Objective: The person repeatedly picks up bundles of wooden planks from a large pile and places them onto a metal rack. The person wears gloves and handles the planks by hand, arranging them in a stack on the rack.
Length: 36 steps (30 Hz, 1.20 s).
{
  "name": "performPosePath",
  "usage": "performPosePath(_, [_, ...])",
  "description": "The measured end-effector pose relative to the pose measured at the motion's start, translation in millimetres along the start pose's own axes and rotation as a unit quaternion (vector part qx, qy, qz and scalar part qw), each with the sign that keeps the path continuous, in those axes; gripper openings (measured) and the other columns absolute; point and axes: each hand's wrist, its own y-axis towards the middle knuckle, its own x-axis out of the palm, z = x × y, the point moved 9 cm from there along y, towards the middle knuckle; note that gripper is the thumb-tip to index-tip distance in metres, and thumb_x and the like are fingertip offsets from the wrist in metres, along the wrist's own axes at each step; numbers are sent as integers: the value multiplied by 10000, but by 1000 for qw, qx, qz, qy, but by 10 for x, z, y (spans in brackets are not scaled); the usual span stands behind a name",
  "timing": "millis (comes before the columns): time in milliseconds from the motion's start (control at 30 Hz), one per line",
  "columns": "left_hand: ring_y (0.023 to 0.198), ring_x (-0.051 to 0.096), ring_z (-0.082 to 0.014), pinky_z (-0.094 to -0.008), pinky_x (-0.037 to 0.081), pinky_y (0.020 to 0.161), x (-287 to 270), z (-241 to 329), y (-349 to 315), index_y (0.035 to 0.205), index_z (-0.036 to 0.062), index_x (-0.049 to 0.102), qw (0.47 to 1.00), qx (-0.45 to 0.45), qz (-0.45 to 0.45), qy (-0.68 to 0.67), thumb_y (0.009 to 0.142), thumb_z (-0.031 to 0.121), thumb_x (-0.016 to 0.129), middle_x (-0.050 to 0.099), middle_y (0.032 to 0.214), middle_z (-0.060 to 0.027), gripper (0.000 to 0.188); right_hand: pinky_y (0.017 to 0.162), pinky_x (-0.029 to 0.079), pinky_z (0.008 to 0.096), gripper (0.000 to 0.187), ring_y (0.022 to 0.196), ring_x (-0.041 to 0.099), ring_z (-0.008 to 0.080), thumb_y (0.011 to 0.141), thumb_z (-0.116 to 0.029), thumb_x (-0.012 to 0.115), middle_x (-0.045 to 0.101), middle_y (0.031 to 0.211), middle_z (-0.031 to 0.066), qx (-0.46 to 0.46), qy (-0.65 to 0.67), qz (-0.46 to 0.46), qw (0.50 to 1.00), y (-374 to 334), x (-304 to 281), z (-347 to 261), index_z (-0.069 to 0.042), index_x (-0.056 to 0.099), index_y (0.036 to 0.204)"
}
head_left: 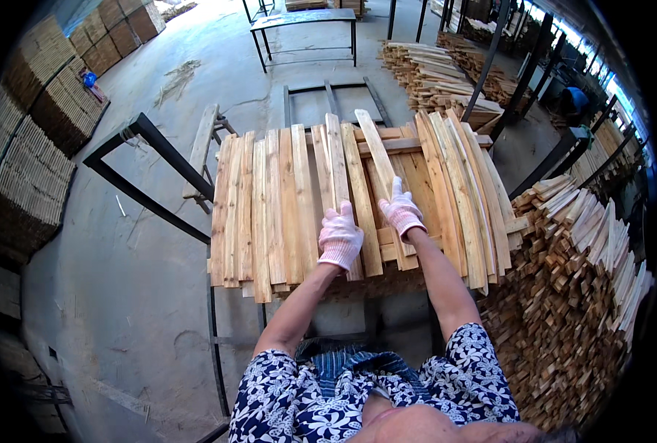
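Observation:
My left hand (pixel 341 236), in a pink and white knitted glove, is closed on a narrow wooden slat (pixel 336 162) at the middle of the stack. Just to the right, my gloved right hand (pixel 400 210) grips another wooden slat (pixel 374 148), which lies at a slant with its far end raised past the row. Slats (pixel 257 214) lie side by side on the left of the stack, and more slats (pixel 446 192) cover its right side. Crosswise boards (pixel 396 146) show in the gap between. My palms hide parts of both held slats.
A black metal frame (pixel 147 159) rises left of the stack beside a wooden bench (pixel 201 151). A large pile of sticks (pixel 564 295) stands close on the right. Farther off are a metal table (pixel 306 22), piled boards (pixel 431 70) and tall lumber stacks (pixel 29 140).

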Motion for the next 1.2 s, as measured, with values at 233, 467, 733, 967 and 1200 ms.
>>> performPosePath(233, [1020,607,-435,-542,545,790,67,309,15,1276,-13,452,996,57,54,-35,908,404,619,561,1156,-279,580,1111,391,577,846,1372,470,481,988,-544,504,379,1558,297,-12,10,-17,1000,148,54,64,-241,59,1640])
performPosePath(467, [1018,595,-379,-540,511,740,462,460,-34,1126,66,587,985,110,107,77,927,342,579,577,1141,-182,340,1069,437,579,969,1340,494,494,916,-648,582,401,1519,311,-14,58,29,998,-23,75,-119,-178,130,1632])
performPosePath(733, [1081,592,-355,-490,520,857,189,-115,-110,1043,118,651,970,163,160,87,853,148,598,631,1162,-97,200,1043,470,552,975,1324,530,464,916,-555,646,337,1566,325,-34,34,6,999,-139,251,-461,-176,99,1630])
performPosePath(967, [1252,529,-395,-519,450,1012,2,-281,-258,1055,151,660,953,191,223,75,911,207,588,622,1268,-102,170,1096,429,545,965,1373,469,486,932,-570,621,259,1605,335,-40,1,-15,999,-149,230,-428,-211,69,1638])
performPosePath(1200, [1356,447,-443,-583,332,1144,96,-586,-204,1083,103,631,959,183,217,4,934,218,571,510,1421,-216,197,1093,423,563,902,1368,470,491,962,-495,612,320,1572,328,-19,8,-25,999,-268,461,-729,-242,74,1639])
